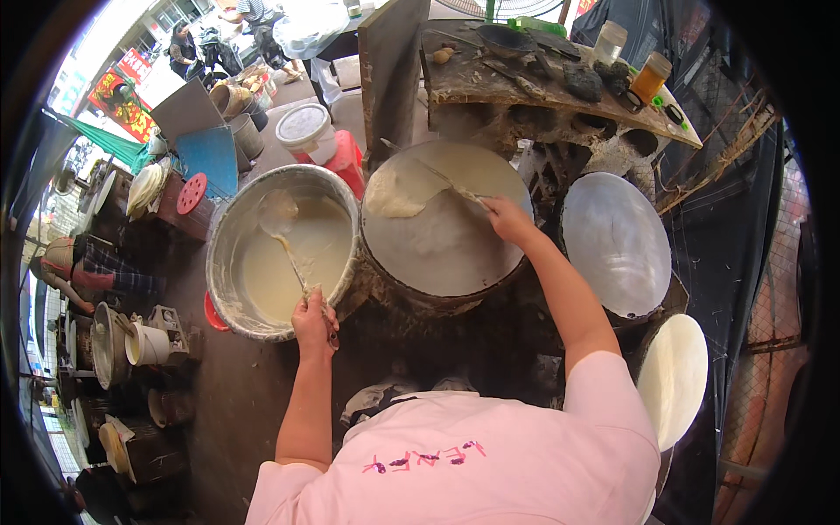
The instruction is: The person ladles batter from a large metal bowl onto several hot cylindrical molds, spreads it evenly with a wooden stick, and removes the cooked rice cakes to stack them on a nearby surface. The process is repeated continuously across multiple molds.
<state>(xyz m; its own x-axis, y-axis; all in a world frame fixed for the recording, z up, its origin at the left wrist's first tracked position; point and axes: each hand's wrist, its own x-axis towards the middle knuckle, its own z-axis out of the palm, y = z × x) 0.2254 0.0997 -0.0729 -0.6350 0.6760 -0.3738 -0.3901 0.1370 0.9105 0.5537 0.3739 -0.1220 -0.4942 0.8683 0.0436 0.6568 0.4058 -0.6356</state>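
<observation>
My left hand (315, 321) grips the handle of a metal ladle (279, 213), whose bowl is over the upper left part of a large metal basin (218, 289). Pale, creamy batter (279, 269) lies in the basin. With my right hand (510, 220) I hold a long, thin spreading stick (453, 184) by its end, low over a round griddle (440, 256). A thick patch of batter (394, 193) lies on the griddle's upper left, left of the stick, and a thin pale layer spreads along the top. Haze over the griddle blurs its surface.
Right of the griddle are a round pale pan (617, 243) and a round flat sheet (674, 380). A cluttered wooden shelf (459, 79) with jars stands behind, beside an upright board (392, 79). A lidded white bucket (306, 131) stands behind the basin. At far left a person (85, 262) bends over.
</observation>
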